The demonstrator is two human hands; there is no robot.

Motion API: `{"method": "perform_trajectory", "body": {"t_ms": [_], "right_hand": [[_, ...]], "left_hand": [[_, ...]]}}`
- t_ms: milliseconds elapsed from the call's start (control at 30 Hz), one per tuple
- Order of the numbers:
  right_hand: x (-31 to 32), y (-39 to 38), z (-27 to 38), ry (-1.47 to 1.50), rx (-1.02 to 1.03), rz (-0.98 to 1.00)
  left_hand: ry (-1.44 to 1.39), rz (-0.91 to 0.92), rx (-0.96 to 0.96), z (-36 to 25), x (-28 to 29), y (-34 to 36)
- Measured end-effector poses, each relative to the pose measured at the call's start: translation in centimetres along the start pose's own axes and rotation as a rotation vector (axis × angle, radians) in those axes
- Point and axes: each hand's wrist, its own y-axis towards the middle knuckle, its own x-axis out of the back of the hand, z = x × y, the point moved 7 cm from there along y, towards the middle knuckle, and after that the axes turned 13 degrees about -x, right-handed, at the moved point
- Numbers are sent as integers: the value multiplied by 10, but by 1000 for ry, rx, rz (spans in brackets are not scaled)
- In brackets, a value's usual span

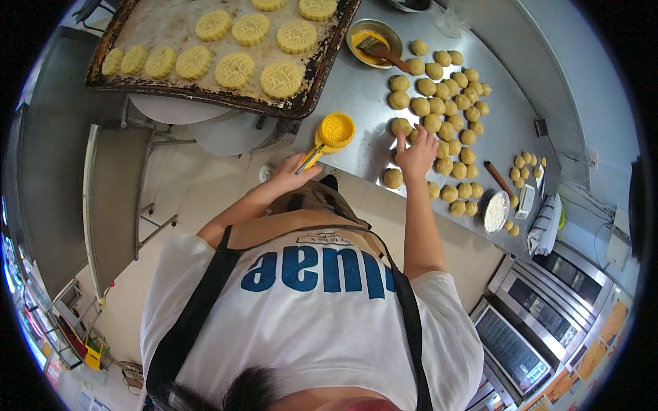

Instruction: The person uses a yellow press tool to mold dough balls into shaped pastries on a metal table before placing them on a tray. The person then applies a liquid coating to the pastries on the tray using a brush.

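Observation:
My left hand [289, 175] is closed round the handle end of a yellow mooncake mold [336, 129] at the table's near edge. The mold's round, patterned cup faces up, and a thin grey strip lies along its handle. My right hand [417, 157] reaches over the rows of dough balls. Its thumb and fingers close round a small tan dough ball [414, 135], partly hidden by them. Just beyond the thumb sits another dough ball [401, 126]. A single dough ball [393, 179] lies left of my right wrist.
A dark-rimmed baking tray [312, 103] at the far left bears several stamped yellow mooncakes [234, 70]. A metal bowl [351, 34] of egg-yellow liquid holds a brush [381, 49]. On the steel table [363, 147], a bowl of white powder [496, 211] and a rolling pin [498, 177] lie right.

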Motion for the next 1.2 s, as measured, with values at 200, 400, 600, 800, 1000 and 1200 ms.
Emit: {"method": "perform_trajectory", "body": {"t_ms": [200, 400, 600, 800, 1000, 1200], "right_hand": [[-55, 12, 3, -222, 176, 31], [16, -35, 120, 507, 372, 160], [-7, -61, 166, 399, 704, 288], [-39, -68, 186, 409, 863, 363], [-86, -37, 197, 65, 766, 724], [-67, -46, 206, 7, 981, 322]], "left_hand": [[163, 37, 15, 18, -6, -1], [48, -100, -162, 4, 2, -17], [-52, 99, 3, 18, -16, -7], [173, -61, -109, 44, -26, -5], [220, -23, -102, 38, -23, 8], [263, -74, -133, 22, -20, 4]]}}
